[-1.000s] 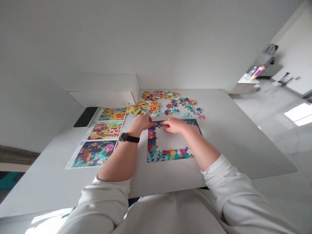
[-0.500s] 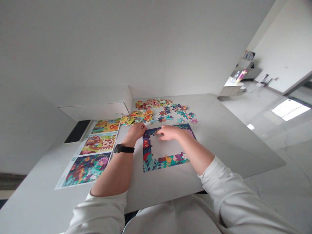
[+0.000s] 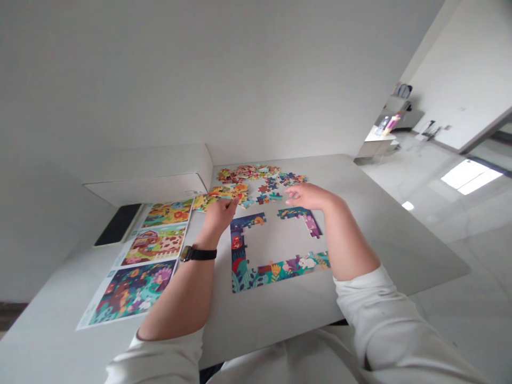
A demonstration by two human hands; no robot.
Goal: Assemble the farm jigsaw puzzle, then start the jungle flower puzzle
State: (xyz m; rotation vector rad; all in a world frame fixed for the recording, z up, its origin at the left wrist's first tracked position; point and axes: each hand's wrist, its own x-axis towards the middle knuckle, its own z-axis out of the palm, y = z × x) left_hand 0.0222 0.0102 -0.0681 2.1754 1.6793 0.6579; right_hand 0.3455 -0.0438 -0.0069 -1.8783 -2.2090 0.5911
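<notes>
White table (image 3: 380, 234) before you: your left hand (image 3: 219, 217) reaches forward, its fingertips (image 3: 235, 199) down among the yellow puzzle pieces (image 3: 222, 192), and you can't tell whether they grip one. Your right hand (image 3: 309, 196) is raised, fingers (image 3: 292, 192) loosely spread and released, holding nothing visible. The puzzle border (image 3: 276, 274) lies nearer you than both hands, its top edge gapped.

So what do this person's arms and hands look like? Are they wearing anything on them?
The left sleeve and right sleeve are loose and off-white, ending well short of the wrists. The left hand and right hand are bare, without gloves. A black watch with a black strap sits on the left wrist.
</notes>
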